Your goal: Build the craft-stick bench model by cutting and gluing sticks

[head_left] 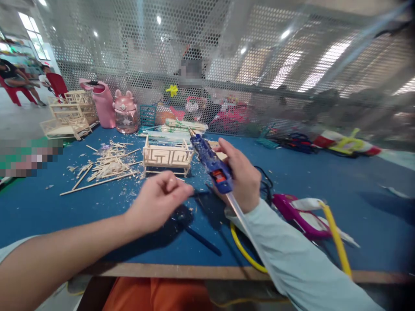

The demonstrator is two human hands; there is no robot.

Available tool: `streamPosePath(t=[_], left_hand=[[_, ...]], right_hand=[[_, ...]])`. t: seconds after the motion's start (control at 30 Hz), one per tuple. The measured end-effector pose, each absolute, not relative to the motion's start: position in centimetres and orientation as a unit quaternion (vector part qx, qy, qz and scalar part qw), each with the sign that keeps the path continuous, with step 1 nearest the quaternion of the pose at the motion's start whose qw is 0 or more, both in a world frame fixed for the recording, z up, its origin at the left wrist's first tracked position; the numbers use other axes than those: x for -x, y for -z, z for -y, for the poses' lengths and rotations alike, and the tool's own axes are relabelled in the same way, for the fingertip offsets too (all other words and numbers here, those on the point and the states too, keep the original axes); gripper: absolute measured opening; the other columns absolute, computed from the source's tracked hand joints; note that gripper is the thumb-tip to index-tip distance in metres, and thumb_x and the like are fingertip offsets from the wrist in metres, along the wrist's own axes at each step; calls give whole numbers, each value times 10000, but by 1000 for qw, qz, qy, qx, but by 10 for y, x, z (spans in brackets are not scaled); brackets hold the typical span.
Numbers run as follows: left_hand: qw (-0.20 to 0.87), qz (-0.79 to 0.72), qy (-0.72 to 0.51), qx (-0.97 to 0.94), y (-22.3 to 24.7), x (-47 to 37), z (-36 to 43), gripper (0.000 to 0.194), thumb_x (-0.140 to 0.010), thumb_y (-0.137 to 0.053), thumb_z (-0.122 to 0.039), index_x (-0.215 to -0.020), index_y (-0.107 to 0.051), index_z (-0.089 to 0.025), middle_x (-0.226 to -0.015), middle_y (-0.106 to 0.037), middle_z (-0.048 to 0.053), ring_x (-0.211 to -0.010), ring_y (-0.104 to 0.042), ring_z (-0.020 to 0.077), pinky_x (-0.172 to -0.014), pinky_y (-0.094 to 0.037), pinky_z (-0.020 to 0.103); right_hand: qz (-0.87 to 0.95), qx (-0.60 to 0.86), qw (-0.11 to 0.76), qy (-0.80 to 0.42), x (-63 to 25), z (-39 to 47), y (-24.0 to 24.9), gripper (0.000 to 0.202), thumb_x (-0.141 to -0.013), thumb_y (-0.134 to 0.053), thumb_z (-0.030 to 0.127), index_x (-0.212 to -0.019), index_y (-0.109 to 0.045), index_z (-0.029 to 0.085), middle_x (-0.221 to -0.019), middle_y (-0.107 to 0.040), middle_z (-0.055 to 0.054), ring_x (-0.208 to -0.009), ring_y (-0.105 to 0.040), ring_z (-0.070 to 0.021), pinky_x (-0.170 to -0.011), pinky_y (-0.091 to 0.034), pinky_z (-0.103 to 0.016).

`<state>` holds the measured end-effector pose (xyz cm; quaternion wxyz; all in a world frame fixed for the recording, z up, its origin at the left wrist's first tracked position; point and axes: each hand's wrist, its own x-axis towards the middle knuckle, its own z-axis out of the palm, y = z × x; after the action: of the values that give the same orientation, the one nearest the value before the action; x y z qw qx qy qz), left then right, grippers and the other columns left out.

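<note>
My right hand [241,175] is wrapped round a blue glue gun [210,162], whose metal tip points up and away. A long clear glue stick [251,233] sticks out of its rear end. My left hand [162,198] has its fingers curled together in front of a small wooden stick model [167,156]; whatever it pinches, if anything, is too small to make out. The model stands upright on the blue table [116,233], just beyond my left hand. Beneath my hands lies a dark thin tool [203,241].
Loose sticks and scraps [112,162] are piled at left. Stick furniture [69,114], a pink bottle [104,106] and a pink-lidded jar [126,114] stand behind. At right lies a purple tool [300,216] with a yellow cable [337,237]. A perforated metal screen [149,47] rises at the back.
</note>
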<state>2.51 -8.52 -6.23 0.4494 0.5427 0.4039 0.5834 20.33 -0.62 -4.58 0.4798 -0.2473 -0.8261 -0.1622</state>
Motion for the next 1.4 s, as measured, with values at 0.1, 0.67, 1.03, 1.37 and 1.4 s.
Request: streamPosePath(t=[0.1, 0.67, 1.03, 1.37, 1.4], left_hand=[[616, -337, -549, -453, 58, -60, 96, 471, -649, -735, -289, -576, -280, -193, -598, -528, -38, -591, -511, 73, -589, -378, 208], [660, -346, -578, -333, 49, -74, 92, 556, -567, -793, -292, -548, -247, -185, -613, -656, 17, -636, -650, 117, -600, -460, 196], [312, -504, -544, -593, 62, 32, 68, 323, -805, -541, -313, -534, -415, -191, -476, -485, -24, -468, -465, 90, -495, -369, 229], [336, -526, -634, -456, 70, 52, 46, 172, -880, -411, -186, -1040, -475, -189, -572, -478, -53, -426, -403, 76, -355, -318, 172], [335, -531, -629, -459, 72, 51, 46, 228, -880, -416, -179, -1106, -446, -188, -617, -522, -41, -450, -435, 77, -364, -338, 168]], right_hand=[[816, 247, 478, 211, -195, 3, 56, 439, -839, -458, 181, -1275, -494, 148, -1135, -650, -150, -1075, -603, -244, -882, -496, -381], [814, 259, 477, 207, -190, -1, 68, 375, -806, -440, 140, -1157, -572, 136, -1143, -664, -138, -1093, -611, -217, -877, -495, -337], [882, 286, 331, -176, -225, -10, 27, 355, -835, -547, 443, -1124, -593, 242, -1065, -683, -43, -966, -643, -211, -809, -547, -373], [878, 345, 332, -3, -233, -16, 19, 275, -840, -528, 433, -740, -685, 231, -592, -656, -21, -727, -668, -233, -634, -538, -336], [877, 347, 331, 6, -233, -17, 20, 279, -844, -520, 432, -734, -681, 232, -584, -652, -23, -714, -666, -233, -625, -535, -338]])
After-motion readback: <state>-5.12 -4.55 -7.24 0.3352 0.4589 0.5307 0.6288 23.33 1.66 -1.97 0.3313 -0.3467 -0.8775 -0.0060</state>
